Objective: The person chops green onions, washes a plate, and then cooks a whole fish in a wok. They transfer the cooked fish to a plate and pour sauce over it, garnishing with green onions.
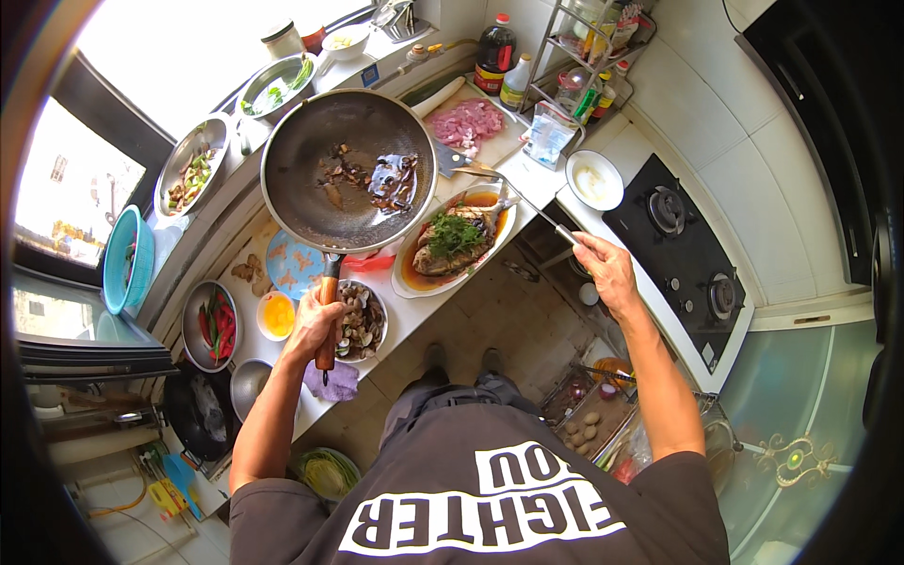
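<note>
My left hand (312, 323) grips the wooden handle of a wok (296, 162), which is raised above the counter with dark sauce and bits in it. In my right hand (607, 272) is the metal handle of a long utensil (533, 205), its head over the far end of an oval plate (402, 282). On that plate lies a cooked whole fish (431, 261) topped with green herbs (455, 234), in brown sauce. Sliced raw meat (467, 126) rests on a cutting board (505, 145) behind the plate. Part of a cleaver blade (448, 159) shows beside the wok.
Clams in a bowl (364, 318), a bowl of egg yolks (275, 316) and a bowl of red and green peppers (212, 325) stand at left. A white bowl (594, 180) sits beside the gas hob (671, 261). Bottles (496, 53) and a metal rack (547, 42) stand at the back.
</note>
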`<state>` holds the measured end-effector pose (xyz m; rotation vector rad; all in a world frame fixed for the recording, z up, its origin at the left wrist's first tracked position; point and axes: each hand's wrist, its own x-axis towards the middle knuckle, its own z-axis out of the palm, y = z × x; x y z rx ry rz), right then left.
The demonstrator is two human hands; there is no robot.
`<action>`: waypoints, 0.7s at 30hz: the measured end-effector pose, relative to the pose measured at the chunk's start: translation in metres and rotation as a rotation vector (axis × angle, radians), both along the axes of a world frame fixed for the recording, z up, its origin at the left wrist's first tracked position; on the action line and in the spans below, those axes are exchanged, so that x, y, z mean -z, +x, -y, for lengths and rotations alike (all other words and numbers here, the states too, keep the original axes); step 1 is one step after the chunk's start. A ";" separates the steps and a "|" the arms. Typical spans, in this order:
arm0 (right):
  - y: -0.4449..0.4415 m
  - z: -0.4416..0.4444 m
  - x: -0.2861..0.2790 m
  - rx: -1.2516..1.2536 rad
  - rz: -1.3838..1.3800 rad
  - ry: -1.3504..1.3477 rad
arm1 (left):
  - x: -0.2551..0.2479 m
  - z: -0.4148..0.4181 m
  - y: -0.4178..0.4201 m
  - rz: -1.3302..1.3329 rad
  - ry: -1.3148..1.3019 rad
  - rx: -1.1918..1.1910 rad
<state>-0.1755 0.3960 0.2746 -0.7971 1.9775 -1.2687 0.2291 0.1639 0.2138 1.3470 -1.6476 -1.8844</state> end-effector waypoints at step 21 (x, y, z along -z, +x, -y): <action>0.104 0.199 -0.026 -0.642 -1.024 -0.319 | -0.013 -0.147 0.008 -0.162 0.153 -0.321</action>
